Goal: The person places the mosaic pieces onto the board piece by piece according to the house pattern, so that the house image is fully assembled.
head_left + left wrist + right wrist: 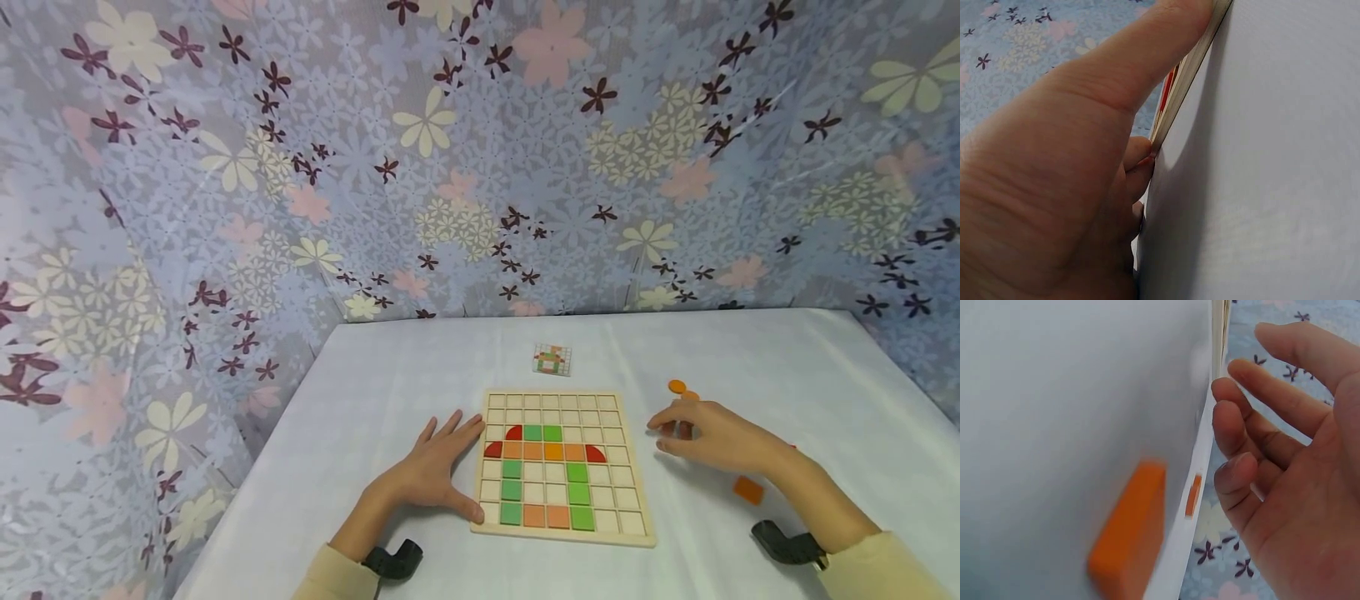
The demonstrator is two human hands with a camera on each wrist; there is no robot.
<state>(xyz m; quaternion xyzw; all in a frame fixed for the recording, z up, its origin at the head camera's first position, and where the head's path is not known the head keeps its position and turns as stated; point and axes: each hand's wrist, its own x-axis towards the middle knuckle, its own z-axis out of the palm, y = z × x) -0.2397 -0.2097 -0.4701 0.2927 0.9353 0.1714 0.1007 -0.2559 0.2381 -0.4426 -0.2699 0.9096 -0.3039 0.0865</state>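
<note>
A wooden grid board (pixel 562 537) lies on the white table. Set in its cells are green square tiles (pixel 579 493), orange square tiles (pixel 534 516) and red quarter-round tiles (pixel 596 454). With fingers spread, my left hand (pixel 427 471) touches the board's left side, the thumb at its near left corner. My right hand (pixel 708 433) is to the right of the board, fingers loosely bent. Nothing shows between its thumb and fingers (pixel 1229 428) in the right wrist view. Close beyond it lies a round orange piece (pixel 677 387), another orange piece partly hidden behind the hand.
Behind the board lies a small pattern card (pixel 552 359) with a coloured grid picture. An orange square tile (pixel 748 490) rests on the table below the right forearm. A bit of red shows by that forearm. Flowered cloth (pixel 480 208) hangs behind the table.
</note>
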